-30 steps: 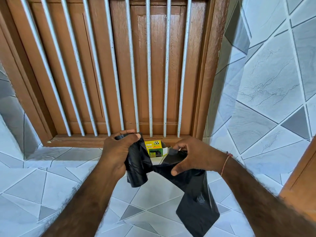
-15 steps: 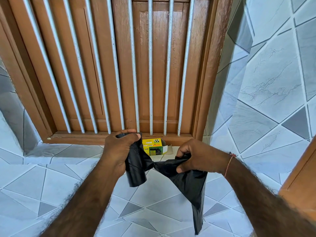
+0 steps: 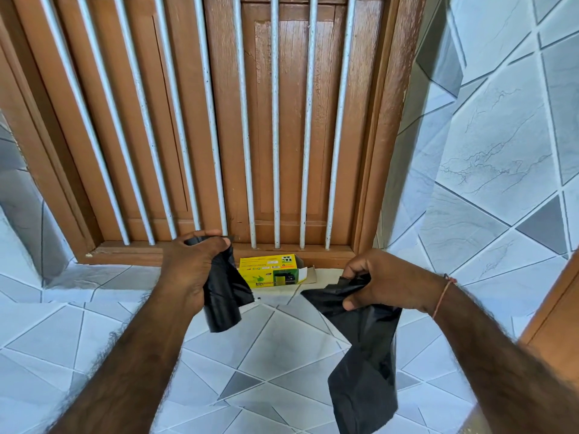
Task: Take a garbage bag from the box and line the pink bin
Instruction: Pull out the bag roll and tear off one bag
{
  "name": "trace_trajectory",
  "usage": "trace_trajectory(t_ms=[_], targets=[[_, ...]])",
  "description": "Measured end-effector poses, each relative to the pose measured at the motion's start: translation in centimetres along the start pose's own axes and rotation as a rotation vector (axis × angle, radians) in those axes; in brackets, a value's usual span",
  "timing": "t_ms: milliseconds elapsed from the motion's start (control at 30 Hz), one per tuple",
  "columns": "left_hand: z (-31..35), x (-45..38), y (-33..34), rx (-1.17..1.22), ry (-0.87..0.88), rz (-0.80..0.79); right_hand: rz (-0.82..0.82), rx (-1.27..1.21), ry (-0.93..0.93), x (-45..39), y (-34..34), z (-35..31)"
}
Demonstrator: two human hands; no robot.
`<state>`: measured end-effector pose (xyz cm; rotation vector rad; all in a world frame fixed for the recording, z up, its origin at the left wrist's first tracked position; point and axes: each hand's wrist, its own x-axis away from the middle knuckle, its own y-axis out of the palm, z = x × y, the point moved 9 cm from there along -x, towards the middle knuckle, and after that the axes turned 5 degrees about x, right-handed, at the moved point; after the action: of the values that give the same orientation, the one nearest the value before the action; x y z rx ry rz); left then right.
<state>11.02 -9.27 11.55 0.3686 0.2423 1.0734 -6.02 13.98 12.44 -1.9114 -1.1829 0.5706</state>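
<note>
The left hand (image 3: 191, 270) grips a roll (image 3: 222, 296) of black bags, fingers curled round its top, so that the loose lower end hangs below the palm. The right hand (image 3: 385, 286) pinches the upper edge of a single black bag (image 3: 366, 355), thumb on the near side and fingers curled over the far side. The bag hangs down from that grip in a long crumpled strip, its lower end near the bottom edge of the view. The roll and the bag are apart, with a bare gap of tile showing between them.

Between and behind the two hands a yellow and green box (image 3: 269, 270) lies on a tiled ledge (image 3: 94, 308), just in front of the wooden sill. Its right end flap stands open. The roll in the left hand covers the box's left end from this view.

Behind the box rises a brown wooden window (image 3: 282, 120) with closed shutters, and a row of pale upright bars (image 3: 275, 151) stands in front of it. Grey-blue tiles with triangle patterns cover the ledge and the wall (image 3: 501, 136) on the right. A thin red thread (image 3: 443, 292) circles the right wrist. A strip of brown wood (image 3: 560, 308) shows at the right edge.
</note>
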Motion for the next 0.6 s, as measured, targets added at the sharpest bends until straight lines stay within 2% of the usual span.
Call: trace_trajectory(t_ms=[100,333,467,600], targets=[[0.0,0.5,0.8,0.020,-0.029,-0.065,0.072,-0.067,0.032,-0.1,-0.4,0.7],[-2.4,4.2,4.9,0.180,-0.274,-0.407,0.297,-0.006,0.074,0.8,1.1,1.5],[-4.0,5.3,6.2,0.181,-0.330,-0.443,0.393,0.047,0.014,0.6,2.0,1.1],[-4.8,5.6,7.1,0.191,-0.347,-0.416,0.327,0.013,0.036,0.3,2.8,0.3]])
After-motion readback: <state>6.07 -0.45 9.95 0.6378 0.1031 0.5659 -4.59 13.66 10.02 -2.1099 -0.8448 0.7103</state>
